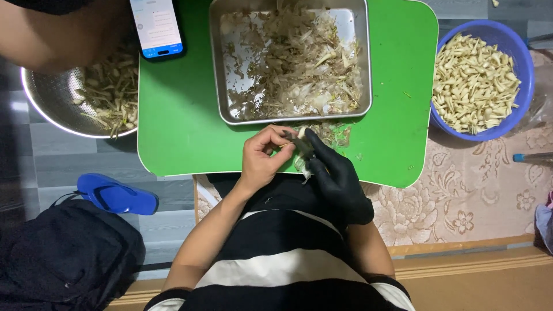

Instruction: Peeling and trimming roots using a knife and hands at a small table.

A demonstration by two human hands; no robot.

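My bare left hand (262, 156) and my right hand (333, 173), in a black glove, meet over the near edge of the green table (184, 115). Together they pinch a small pale garlic clove (300, 133) with loose skin hanging from it. A thin dark blade seems to lie between the fingers, though I cannot make it out clearly. Just beyond my hands stands a square metal tray (364, 57) full of papery peelings.
A blue bowl (515, 46) heaped with peeled cloves sits right of the table. A metal colander (52, 109) with scraps is at left, under another person's arm (52, 29). A phone (156, 26) lies on the table. A blue slipper (115, 194) and black bag (63, 253) are on the floor.
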